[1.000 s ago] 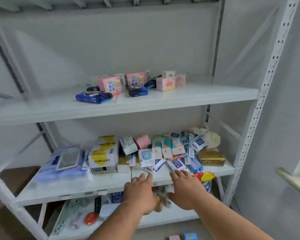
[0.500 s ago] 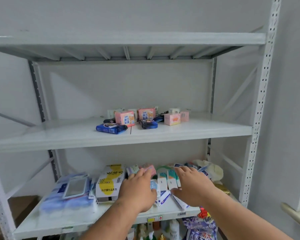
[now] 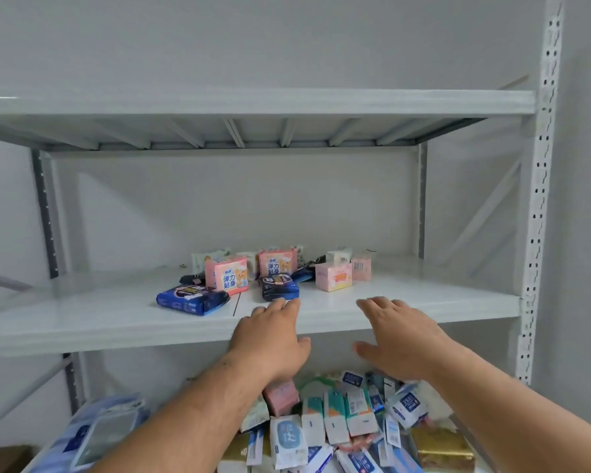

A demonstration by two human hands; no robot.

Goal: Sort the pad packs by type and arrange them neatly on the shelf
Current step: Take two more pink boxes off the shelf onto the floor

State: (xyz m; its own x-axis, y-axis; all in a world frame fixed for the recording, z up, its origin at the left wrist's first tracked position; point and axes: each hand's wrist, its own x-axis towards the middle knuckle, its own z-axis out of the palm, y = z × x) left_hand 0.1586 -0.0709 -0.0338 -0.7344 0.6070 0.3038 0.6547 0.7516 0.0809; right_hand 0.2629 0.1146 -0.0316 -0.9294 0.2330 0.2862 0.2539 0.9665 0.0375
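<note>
On the middle shelf (image 3: 82, 322) lies a loose cluster of pad packs: a blue pack (image 3: 191, 298) lying flat at the left, two pink upright packs (image 3: 226, 275) (image 3: 276, 263), a dark pack (image 3: 279, 287) in front, and small pale pink boxes (image 3: 333, 276) at the right. White packs stand behind them. My left hand (image 3: 270, 339) reaches over the shelf's front edge, fingers straight, just short of the dark pack. My right hand (image 3: 398, 331) is spread open beside it, above the shelf edge. Both hands hold nothing.
The lower shelf carries a heap of small packets (image 3: 335, 425), a gold pack (image 3: 440, 448) at the right and a large blue-white bag (image 3: 99, 431) at the left. An upper shelf (image 3: 253, 102) sits overhead. A perforated white upright (image 3: 539, 199) bounds the right side.
Both hands have risen from the lower shelf's heap up to the middle shelf's front edge, and the view has tilted upward. Nothing was picked up.
</note>
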